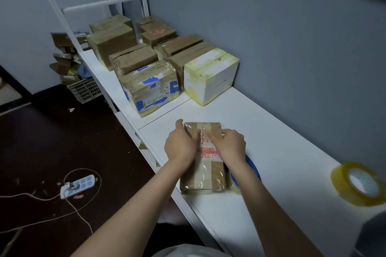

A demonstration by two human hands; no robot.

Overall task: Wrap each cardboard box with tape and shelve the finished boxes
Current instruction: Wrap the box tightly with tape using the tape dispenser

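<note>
Both hands press on the far half of the cardboard box (pixel 203 173). Left hand (pixel 180 145): fingers on top, thumb at its left edge. Right hand (pixel 229 145): fingers flat on top. Box lies on the bench (pixel 282 142); tape roll (pixel 359 183) well to the right.

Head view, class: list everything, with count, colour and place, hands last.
table: one, white, along the grey wall
flat box: one, brown with clear tape, table front, under both hands
brown taped boxes: about seven, brown, far end of table
blue-patched box: one, brown and blue, beyond flat box
white box: one, white, by the wall
tape roll: one, yellowish, table's right edge
blue ring: one, blue, right of flat box
power strip: one, white and blue, dark floor
crate: one, grey, floor, holding cardboard
left hand: one, on flat box's left edge
right hand: one, on flat box's top
</note>
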